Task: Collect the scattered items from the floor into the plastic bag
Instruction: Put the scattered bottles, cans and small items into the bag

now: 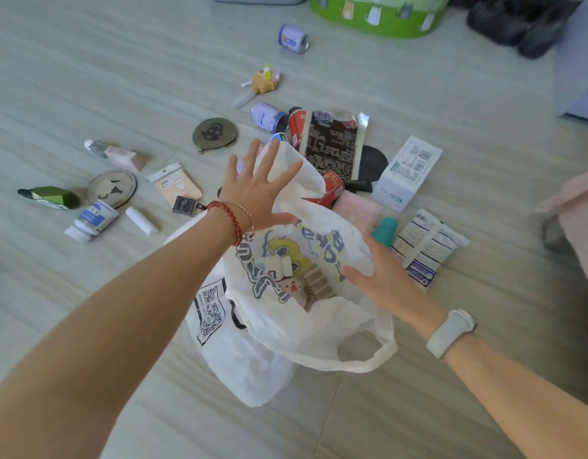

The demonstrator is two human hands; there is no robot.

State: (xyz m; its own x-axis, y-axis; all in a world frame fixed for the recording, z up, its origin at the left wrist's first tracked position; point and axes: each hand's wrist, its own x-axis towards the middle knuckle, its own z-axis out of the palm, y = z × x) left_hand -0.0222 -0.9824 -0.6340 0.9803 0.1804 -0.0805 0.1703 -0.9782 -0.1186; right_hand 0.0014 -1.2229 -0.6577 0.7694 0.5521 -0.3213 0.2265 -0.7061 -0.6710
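Thin white plastic bag (286,326) sags under my left hand (256,190), fingers spread, gripping nothing; right hand (382,276) lies flat, empty, alongside. Unheld, its mouth may collapse.

The green tub (378,18) is cut off by the top edge, as are the dark shoes (517,24) to its right. Beyond the plastic bag (286,326), a red can (330,193) is partly hidden by the bag's far rim. Print on the black packet (332,144) behind the bag cannot be read.
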